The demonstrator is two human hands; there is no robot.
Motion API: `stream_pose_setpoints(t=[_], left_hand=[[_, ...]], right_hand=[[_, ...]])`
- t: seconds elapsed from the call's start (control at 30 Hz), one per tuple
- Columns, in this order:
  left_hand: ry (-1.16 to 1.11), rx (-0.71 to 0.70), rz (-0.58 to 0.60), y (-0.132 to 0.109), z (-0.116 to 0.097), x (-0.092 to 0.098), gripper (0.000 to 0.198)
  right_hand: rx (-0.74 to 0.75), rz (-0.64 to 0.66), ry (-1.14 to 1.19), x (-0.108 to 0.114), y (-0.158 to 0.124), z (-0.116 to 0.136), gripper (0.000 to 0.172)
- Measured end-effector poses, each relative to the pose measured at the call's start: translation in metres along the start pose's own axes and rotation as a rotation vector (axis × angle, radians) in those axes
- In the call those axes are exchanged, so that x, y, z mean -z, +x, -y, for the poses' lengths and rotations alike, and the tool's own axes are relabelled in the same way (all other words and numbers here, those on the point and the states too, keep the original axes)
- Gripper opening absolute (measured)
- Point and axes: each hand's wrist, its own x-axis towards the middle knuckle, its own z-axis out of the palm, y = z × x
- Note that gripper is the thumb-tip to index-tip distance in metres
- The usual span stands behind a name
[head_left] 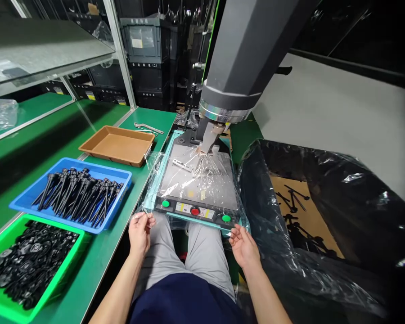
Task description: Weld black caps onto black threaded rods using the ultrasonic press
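Note:
A clear plastic sheet (216, 180) is spread over the grey plate of the machine (189, 186), under its pointed metal horn (209, 137). My left hand (141, 229) pinches the sheet's near left edge, left of a green button (165, 204). At the near right corner, my right hand (243, 243) has its fingers closed on the sheet's edge, just below the other green button (226, 218). Between the two green buttons sits a red button (195, 211). A small metal bracket (182, 165) shows through the plastic.
On the left bench are a brown tray (118, 145), a blue tray (70, 214) of black rods, a green bin (40, 304) of small black parts and a wrench (148, 128). A box lined with black plastic (263, 193) stands on the right.

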Motion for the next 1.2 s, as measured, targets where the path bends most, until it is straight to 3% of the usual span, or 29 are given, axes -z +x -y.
stream_pose_setpoints(t=[0.17, 0.3, 0.47, 0.63, 0.9, 1.1, 1.2], left_hand=[[0.157, -0.209, 0.012, -0.028, -0.017, 0.014, 0.069], [0.186, -0.06, -0.012, -0.039, -0.014, 0.026, 0.083], [0.196, 0.243, -0.137, -0.058, 0.007, 0.049, 0.054], [0.215, 0.405, -0.247, -0.078, 0.019, 0.08, 0.032], [0.208, 0.545, -0.299, -0.09, 0.031, 0.106, 0.021], [0.19, 0.574, -0.282, -0.089, 0.035, 0.108, 0.022], [0.173, 0.574, -0.274, -0.091, 0.032, 0.108, 0.019]], right_hand=[[0.004, -0.012, -0.031, 0.006, -0.004, 0.002, 0.05], [-0.002, -0.04, -0.053, 0.016, -0.011, 0.0, 0.046], [-0.053, -0.123, -0.105, 0.037, -0.027, -0.01, 0.047], [-0.127, -0.182, -0.131, 0.062, -0.044, -0.029, 0.061], [-0.226, -0.239, -0.188, 0.096, -0.065, -0.054, 0.075], [-0.248, -0.223, -0.258, 0.102, -0.079, -0.05, 0.061], [-0.31, -0.187, -0.452, 0.113, -0.09, -0.05, 0.05]])
